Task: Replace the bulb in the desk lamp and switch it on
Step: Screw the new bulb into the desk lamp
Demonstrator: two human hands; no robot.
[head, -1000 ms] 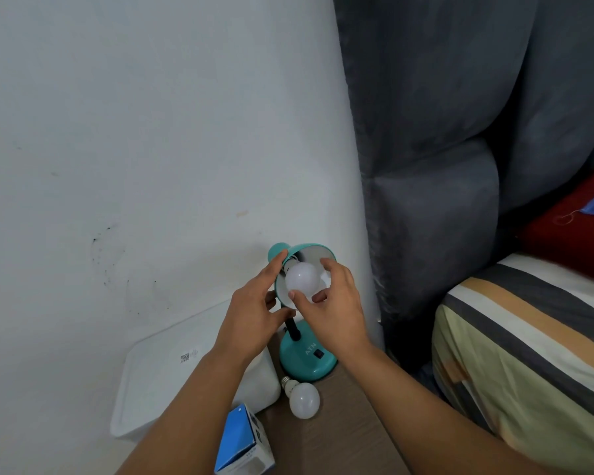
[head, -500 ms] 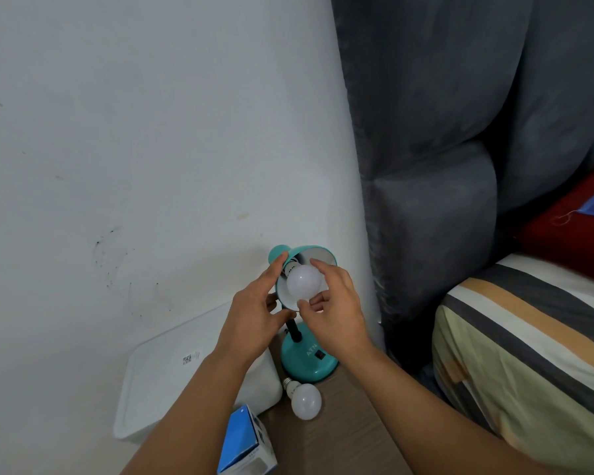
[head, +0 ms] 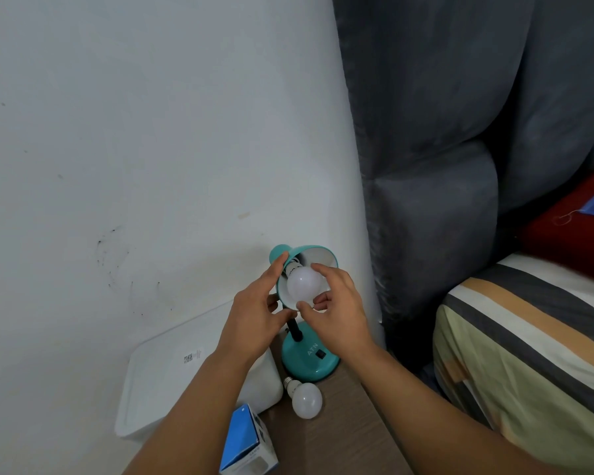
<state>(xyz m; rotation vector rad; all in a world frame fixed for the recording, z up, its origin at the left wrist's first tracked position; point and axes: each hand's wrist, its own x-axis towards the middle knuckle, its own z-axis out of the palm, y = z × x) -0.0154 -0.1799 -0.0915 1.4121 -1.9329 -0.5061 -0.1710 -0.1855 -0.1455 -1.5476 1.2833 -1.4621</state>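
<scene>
My right hand (head: 336, 313) has re-gripped, its fingers (head: 323, 269) closed around the bulb (head: 304, 284), mid-twist into the socket. My left hand (head: 254, 320) still clamps the lamp shade (head: 318, 252); switching remains.

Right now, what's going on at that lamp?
A person is fitting a bulb into the teal desk lamp. The left hand steadies the shade from its rim, while the right hand grips the bulb with its fingertips; its threaded neck is at the socket. A second bulb lies on the wooden table by the lamp's base, next to a blue box. The lamp is not lit.
</scene>
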